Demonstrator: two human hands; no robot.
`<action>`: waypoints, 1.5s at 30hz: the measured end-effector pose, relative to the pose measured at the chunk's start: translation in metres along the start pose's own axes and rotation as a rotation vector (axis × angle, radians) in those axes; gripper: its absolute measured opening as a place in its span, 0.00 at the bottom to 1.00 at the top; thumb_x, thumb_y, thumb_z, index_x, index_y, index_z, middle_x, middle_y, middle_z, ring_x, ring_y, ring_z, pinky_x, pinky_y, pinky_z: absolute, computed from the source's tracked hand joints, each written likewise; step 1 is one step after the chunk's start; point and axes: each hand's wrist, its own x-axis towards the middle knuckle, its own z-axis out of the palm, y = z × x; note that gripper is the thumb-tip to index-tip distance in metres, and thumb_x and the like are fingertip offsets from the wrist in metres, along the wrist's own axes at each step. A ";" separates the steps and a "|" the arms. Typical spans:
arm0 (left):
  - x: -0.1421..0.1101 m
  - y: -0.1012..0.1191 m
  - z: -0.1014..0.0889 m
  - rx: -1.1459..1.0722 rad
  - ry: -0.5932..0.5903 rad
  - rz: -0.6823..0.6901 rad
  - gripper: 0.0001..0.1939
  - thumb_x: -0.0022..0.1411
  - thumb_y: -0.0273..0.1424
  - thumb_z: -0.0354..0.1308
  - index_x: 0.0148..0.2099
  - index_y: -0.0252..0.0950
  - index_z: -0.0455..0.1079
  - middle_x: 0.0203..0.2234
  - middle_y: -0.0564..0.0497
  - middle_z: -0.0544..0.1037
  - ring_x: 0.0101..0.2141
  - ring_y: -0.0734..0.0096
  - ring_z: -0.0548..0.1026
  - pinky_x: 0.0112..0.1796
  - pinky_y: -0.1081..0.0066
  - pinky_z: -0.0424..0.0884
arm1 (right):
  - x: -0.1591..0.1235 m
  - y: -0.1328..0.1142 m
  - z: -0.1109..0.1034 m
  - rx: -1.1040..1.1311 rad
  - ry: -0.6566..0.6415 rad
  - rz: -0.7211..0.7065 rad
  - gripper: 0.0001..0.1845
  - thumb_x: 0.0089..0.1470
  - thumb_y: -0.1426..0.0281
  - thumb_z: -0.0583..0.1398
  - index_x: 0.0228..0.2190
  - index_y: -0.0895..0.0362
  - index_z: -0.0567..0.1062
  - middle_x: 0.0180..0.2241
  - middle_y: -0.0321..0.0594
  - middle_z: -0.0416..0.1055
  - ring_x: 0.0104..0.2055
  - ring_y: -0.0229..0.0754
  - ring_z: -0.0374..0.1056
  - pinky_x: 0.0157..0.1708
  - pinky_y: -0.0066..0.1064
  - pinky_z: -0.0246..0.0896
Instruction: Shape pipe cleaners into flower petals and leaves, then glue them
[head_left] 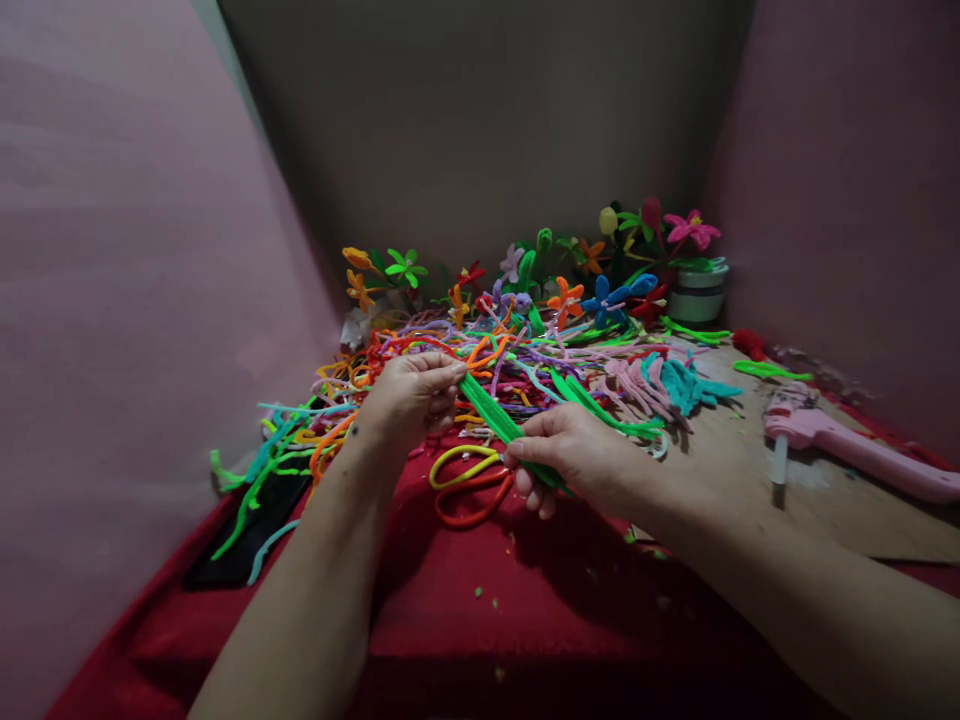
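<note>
A flat green strip of pipe cleaners (489, 412) stretches slantwise between my two hands above the red cloth. My left hand (420, 390) pinches its upper end between thumb and fingers. Around the lower end, my right hand (559, 448) is closed, and a dark green tip pokes out below the fingers. Just under the strip lie scissors (472, 500) with one yellow and one red handle loop; their blades are hidden. More bright green pipe cleaner pieces (600, 405) rest behind my right hand.
A heap of many-coloured pipe cleaners (420, 340) spreads behind my hands. Pipe cleaner flowers (566, 300) and a pale pot (697, 292) stand at the back. On the cardboard (720, 480) at right lies a pink glue gun (847, 440). A black flat object (251, 540) lies left.
</note>
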 end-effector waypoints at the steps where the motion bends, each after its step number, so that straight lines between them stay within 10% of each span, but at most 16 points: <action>1: 0.000 0.000 0.001 -0.008 0.014 -0.006 0.11 0.46 0.28 0.61 0.23 0.34 0.60 0.10 0.60 0.59 0.10 0.86 0.51 0.11 0.81 0.49 | 0.000 0.000 0.000 0.001 0.005 -0.008 0.13 0.50 0.80 0.53 0.17 0.62 0.66 0.13 0.34 0.66 0.11 0.31 0.60 0.11 0.22 0.59; 6: 0.004 -0.006 0.004 -0.066 0.050 0.043 0.09 0.46 0.28 0.62 0.26 0.33 0.63 0.10 0.62 0.56 0.10 0.86 0.51 0.12 0.82 0.50 | 0.000 -0.002 -0.002 0.032 0.004 0.013 0.13 0.51 0.80 0.53 0.17 0.62 0.66 0.13 0.35 0.67 0.11 0.31 0.61 0.12 0.22 0.59; 13: 0.004 -0.009 0.004 -0.097 -0.239 -0.053 0.12 0.51 0.29 0.61 0.23 0.33 0.61 0.11 0.60 0.57 0.11 0.87 0.51 0.13 0.81 0.47 | 0.003 0.002 -0.009 0.121 -0.071 -0.002 0.10 0.51 0.79 0.53 0.20 0.63 0.69 0.15 0.38 0.68 0.13 0.33 0.64 0.14 0.24 0.63; 27: 0.006 -0.019 0.008 0.041 -0.155 -0.132 0.14 0.48 0.34 0.63 0.21 0.30 0.65 0.11 0.55 0.64 0.11 0.85 0.58 0.14 0.80 0.53 | 0.006 0.005 -0.012 0.196 -0.080 -0.046 0.07 0.51 0.79 0.53 0.24 0.63 0.69 0.15 0.38 0.68 0.13 0.35 0.65 0.14 0.24 0.62; 33: 0.003 -0.018 0.013 -0.105 -0.336 -0.193 0.10 0.48 0.32 0.63 0.27 0.31 0.66 0.11 0.60 0.59 0.11 0.87 0.53 0.13 0.81 0.49 | 0.008 0.007 -0.016 0.253 -0.135 -0.025 0.07 0.51 0.79 0.52 0.25 0.64 0.69 0.16 0.39 0.68 0.14 0.36 0.65 0.15 0.26 0.63; 45: 0.004 -0.024 0.022 -0.020 -0.050 -0.118 0.17 0.45 0.35 0.64 0.19 0.32 0.60 0.06 0.59 0.58 0.08 0.85 0.54 0.11 0.80 0.48 | 0.008 0.007 -0.012 0.194 -0.007 -0.107 0.08 0.52 0.77 0.53 0.23 0.63 0.68 0.16 0.36 0.67 0.15 0.34 0.65 0.15 0.25 0.63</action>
